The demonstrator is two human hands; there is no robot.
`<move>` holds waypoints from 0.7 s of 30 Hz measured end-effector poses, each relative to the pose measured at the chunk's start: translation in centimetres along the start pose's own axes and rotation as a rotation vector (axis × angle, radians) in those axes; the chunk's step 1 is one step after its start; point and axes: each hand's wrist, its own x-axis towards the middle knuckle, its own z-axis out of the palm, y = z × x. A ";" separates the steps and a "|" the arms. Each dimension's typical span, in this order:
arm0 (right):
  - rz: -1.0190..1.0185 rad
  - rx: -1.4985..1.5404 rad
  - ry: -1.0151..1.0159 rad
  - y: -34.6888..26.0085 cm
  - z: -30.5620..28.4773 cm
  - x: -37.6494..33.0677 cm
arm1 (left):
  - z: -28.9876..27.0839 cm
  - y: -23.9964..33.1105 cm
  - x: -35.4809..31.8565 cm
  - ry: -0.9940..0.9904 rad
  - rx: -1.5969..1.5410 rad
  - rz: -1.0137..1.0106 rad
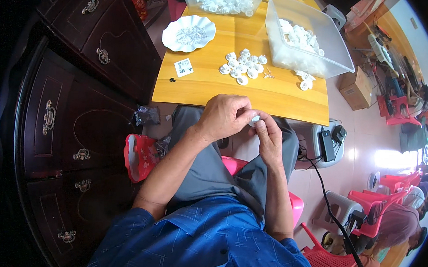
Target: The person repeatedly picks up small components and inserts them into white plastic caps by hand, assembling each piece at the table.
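Note:
Just off the table's front edge, above my lap, both hands meet around a small white plastic part [254, 120]. My right hand [270, 138] pinches it between thumb and fingers. From the other side, my left hand [228, 116] has its thumb and forefinger closed at the same part; whether it also holds something tiny is hidden. Ahead on the table lies a cluster of similar round white plastic parts [242, 66], with a smaller group of white parts [305, 81] to its right. Some tiny reddish-white bits [269, 75] lie beside the cluster.
A scalloped white plate [168, 36] of small clear bits stands at the table's left, near a printed white card [183, 67] and a small black piece [172, 79]. Clear bins [329, 66] hold white parts. Dark cabinets [81, 113] flank my left; a black cable [332, 205] hangs at right.

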 end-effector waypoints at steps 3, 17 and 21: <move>-0.039 -0.087 0.023 -0.1 0.2 0.0 | 0.0 0.3 -0.1 -0.007 0.047 -0.010; -0.012 -0.209 0.123 -0.1 1.2 -0.2 | 0.8 -0.1 -0.1 0.076 0.093 -0.009; 0.048 -0.068 0.126 0.1 1.3 -0.1 | 1.0 -0.1 -0.3 0.012 0.062 -0.013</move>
